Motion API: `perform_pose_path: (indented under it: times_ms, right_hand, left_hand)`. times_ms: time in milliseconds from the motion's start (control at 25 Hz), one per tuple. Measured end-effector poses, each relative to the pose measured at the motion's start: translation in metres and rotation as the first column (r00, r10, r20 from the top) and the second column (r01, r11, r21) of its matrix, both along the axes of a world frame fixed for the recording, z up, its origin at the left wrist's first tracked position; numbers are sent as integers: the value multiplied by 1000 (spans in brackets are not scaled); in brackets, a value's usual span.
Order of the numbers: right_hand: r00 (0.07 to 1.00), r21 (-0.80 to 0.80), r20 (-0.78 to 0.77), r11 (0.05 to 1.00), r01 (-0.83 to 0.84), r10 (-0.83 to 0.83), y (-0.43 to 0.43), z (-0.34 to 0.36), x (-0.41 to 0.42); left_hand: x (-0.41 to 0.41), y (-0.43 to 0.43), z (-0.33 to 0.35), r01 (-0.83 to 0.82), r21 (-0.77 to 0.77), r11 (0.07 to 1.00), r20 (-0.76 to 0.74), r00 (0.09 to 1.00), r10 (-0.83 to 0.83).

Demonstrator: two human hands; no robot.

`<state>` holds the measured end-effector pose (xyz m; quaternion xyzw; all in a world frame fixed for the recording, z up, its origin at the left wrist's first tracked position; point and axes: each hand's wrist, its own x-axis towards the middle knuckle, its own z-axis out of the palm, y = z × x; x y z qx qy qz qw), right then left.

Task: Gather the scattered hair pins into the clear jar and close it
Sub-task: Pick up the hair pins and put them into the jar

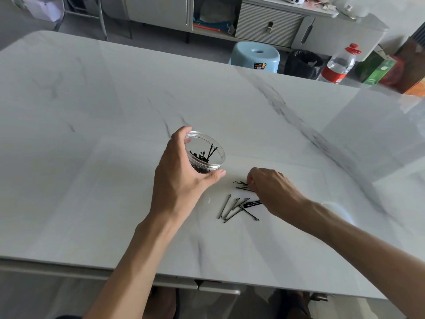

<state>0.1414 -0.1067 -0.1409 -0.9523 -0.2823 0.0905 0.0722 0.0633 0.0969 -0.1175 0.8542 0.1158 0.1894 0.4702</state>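
Big white marble table, slippery. Left hand wrapped round open clear jar; right hand fingertips pinching at loose hair pins. Could slide away, or miss the jar and drop.

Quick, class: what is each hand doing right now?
Left hand: closed around the clear jar.
Right hand: fingertips pinching at hair pins on the table; whether it grips one cannot be told.
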Motion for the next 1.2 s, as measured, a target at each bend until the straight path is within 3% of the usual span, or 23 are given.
perform_pose_path:
  times_ms: [360,520,640,720,800,880,1000,1120,1200]
  right_hand:
    - [996,458,15,886,72,-88,11,75,15]
    - [969,350,129,904,-244,212,49,104,15]
    - [925,325,77,868,-376,372,66,102,13]
    - [950,462,80,833,-304,302,61,97,16]
    - [993,575,71,809,-117,93,43,86,21]
    - [999,467,-3,883,40,-44,22,66,20]
    - [991,149,-121,986,75,-57,1,24,8]
    - [990,109,-91,987,115,-106,-5,0,1]
    - [1000,129,-21,991,21,-18,-4,-4,0]
  left_hand:
    - [1,-3,0,2,-9,1000,-25,1000,-2]
    - [1,-8,0,44,-1,999,-14,999,-44]
    - [3,-11,2,64,-15,998,-7,998,-64]
    - [4,-11,2,39,-30,999,2,999,-39]
    - [3,-9,2,9,-49,999,2,1000,-9]
    - [2,-7,2,1,-53,999,6,1000,0]
    - [0,-5,2,-1,-30,1000,19,1000,2]
    - [-1,-6,3,0,-20,1000,17,1000,0]
    - [0,-7,3,0,-16,1000,15,1000,0]
